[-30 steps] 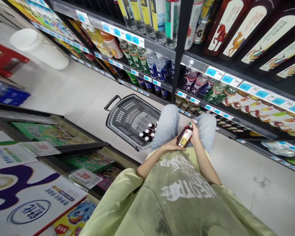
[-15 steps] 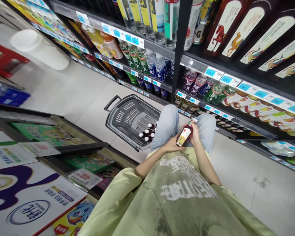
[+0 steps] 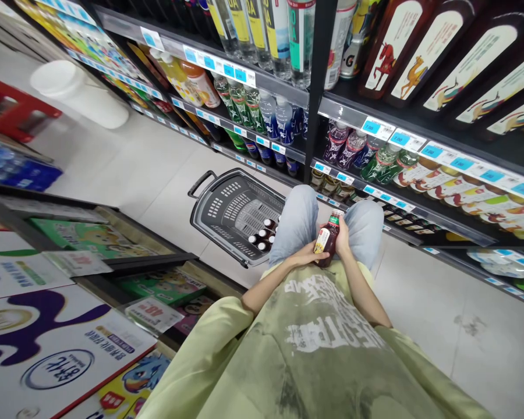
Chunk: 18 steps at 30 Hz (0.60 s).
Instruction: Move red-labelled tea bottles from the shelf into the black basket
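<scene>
I hold a small dark-red drink bottle (image 3: 325, 239) with a red and yellow label over my knees. My right hand (image 3: 342, 237) is wrapped round its upper part, near the cap. My left hand (image 3: 304, 255) cups its lower end from below. The bottle is nearly upright, leaning slightly right. To the left of my knees a grey shopping basket (image 3: 225, 205) stands on the floor, with several bottles of the same kind (image 3: 262, 234) standing in its near corner.
Black shelving (image 3: 318, 110) with drink bottles and blue price tags runs along the right and ahead. On my left are cartons and boxes (image 3: 61, 326) on a low display. A white bucket (image 3: 76, 93) and a red stool (image 3: 9, 110) stand on the tiled floor farther off.
The bottle has turned from a slanted position to nearly upright in my hands and moved a little toward the left. The view shifted slightly.
</scene>
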Each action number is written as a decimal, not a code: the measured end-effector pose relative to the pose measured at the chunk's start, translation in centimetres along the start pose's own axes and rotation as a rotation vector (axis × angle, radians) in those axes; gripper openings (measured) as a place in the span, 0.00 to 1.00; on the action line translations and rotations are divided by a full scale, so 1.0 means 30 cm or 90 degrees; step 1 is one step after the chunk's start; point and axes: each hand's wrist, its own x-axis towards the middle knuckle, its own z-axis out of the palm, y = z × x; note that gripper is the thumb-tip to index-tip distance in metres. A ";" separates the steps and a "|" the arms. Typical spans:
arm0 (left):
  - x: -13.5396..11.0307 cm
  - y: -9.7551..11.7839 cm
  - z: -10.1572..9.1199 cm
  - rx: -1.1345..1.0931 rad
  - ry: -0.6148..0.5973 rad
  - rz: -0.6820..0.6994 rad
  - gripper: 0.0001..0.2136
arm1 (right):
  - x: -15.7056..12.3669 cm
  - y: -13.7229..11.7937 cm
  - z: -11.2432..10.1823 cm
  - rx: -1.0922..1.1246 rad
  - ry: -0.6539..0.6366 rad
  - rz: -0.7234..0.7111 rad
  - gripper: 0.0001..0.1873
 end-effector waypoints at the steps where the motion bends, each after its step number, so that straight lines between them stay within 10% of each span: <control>1: 0.001 -0.002 0.000 0.001 0.001 0.001 0.47 | -0.001 0.001 -0.003 -0.004 -0.018 -0.010 0.37; 18: -0.001 0.010 0.008 0.172 0.066 0.009 0.42 | 0.020 0.032 -0.037 -0.063 0.010 -0.080 0.28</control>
